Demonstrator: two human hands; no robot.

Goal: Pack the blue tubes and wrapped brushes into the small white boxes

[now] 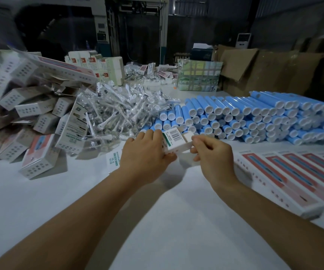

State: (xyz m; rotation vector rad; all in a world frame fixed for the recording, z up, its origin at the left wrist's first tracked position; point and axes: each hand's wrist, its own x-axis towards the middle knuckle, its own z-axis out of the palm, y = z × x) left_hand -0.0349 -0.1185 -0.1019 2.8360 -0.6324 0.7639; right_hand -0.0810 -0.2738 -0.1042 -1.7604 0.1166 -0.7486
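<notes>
Head view, looking down a white table [157, 221]. Both hands meet at its middle around one small white box [173, 142], held just above the table surface. The left hand [145, 152] wraps the box body, fingers over the top and thumb beneath. The right hand [209, 152] pinches the box's open end flap [188, 137] between curled fingers and thumb.

The box looks like thin folding card: light, stiff along its edges, easily crushed on its broad faces, so it is best held by the long edges, as the left hand does. It is white with a green stripe and a barcode label on top. Whether anything is inside cannot be seen.

Beyond the box and to its right lies a stack of blue tubes [254, 117] with white caps, smooth, rigid-looking and likely to roll. Beyond the box to its left is a heap of brushes [116, 112] in clear crinkled wrap, probably slippery. Further left sits a pile of boxes [30, 114]; to the right, a row of flat boxes [293, 176].
</notes>
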